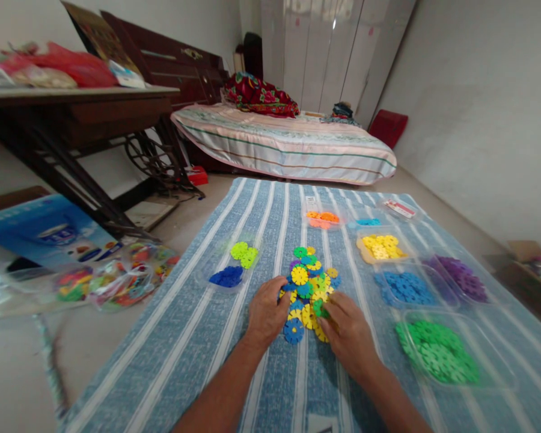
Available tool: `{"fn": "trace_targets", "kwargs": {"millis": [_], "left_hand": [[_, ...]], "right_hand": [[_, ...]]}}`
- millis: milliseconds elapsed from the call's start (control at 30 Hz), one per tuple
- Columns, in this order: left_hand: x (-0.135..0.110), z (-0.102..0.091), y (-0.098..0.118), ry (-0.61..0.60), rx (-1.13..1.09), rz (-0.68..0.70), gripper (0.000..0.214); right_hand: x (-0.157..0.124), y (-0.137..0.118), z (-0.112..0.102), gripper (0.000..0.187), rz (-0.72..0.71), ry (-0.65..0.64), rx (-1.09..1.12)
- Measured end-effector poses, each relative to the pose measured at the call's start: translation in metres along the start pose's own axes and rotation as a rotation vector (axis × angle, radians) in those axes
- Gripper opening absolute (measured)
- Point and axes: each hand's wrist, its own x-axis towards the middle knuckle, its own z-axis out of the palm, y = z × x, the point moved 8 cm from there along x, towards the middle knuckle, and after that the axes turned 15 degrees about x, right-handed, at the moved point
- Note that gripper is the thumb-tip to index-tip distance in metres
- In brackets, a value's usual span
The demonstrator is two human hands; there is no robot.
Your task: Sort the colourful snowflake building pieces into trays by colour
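A loose pile of notched plastic snowflake discs [299, 275] in yellow, blue and green lies mid-cloth between my hands. My left hand [267, 308] is closed at the pile's left edge, fingers bent next to a blue disc [289, 287]; what sits between its fingertips is hidden. On the right side of the pile, my right hand [350, 329] pinches a green disc [318, 308] between thumb and fingers. Closer to me, a blue disc [293, 331] with a yellow centre lies flat between the wrists.
Left of the pile, a clear tray [207, 282] holds lime and dark blue discs. To the right are tubs of green [437, 352], blue [407, 288], purple [460, 278], yellow [381, 246] and orange discs [323, 218]. Bagged toys [117, 282] lie left, beyond the striped cloth.
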Motion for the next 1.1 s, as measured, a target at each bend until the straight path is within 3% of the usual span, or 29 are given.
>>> {"fn": "trace_targets", "kwargs": {"millis": [167,300,433,533,633,767,900,1000,1100], "left_hand": [[0.000,0.000,0.000,-0.002,-0.008,-0.004,0.026],[0.001,0.001,-0.001,-0.018,-0.014,-0.019,0.026],[0.001,0.003,0.000,-0.027,-0.018,-0.025,0.026],[0.002,0.003,0.001,-0.025,-0.021,-0.027,0.026],[0.002,0.002,0.002,-0.020,-0.026,-0.027,0.025],[0.002,0.001,0.001,-0.024,-0.023,-0.025,0.025],[0.002,0.001,0.001,-0.023,-0.029,-0.019,0.024],[0.002,0.000,0.001,-0.027,-0.035,-0.006,0.024],[0.003,0.001,0.000,-0.028,-0.039,0.001,0.024]], "right_hand": [[0.009,-0.023,-0.026,0.017,-0.166,0.148,-0.025],[0.009,-0.027,-0.078,0.008,-0.234,0.258,-0.207],[-0.007,-0.011,-0.144,0.008,-0.145,0.362,-0.600],[-0.019,-0.006,-0.162,0.014,-0.075,0.360,-0.690],[-0.024,-0.014,-0.135,0.009,-0.093,0.285,-0.482],[-0.016,-0.030,-0.064,0.014,-0.098,0.101,-0.192],[-0.003,-0.038,-0.009,0.021,-0.071,-0.070,-0.112],[0.005,-0.036,0.013,0.022,-0.044,-0.150,-0.151],[0.006,-0.037,0.021,0.019,-0.078,-0.153,-0.196]]}}
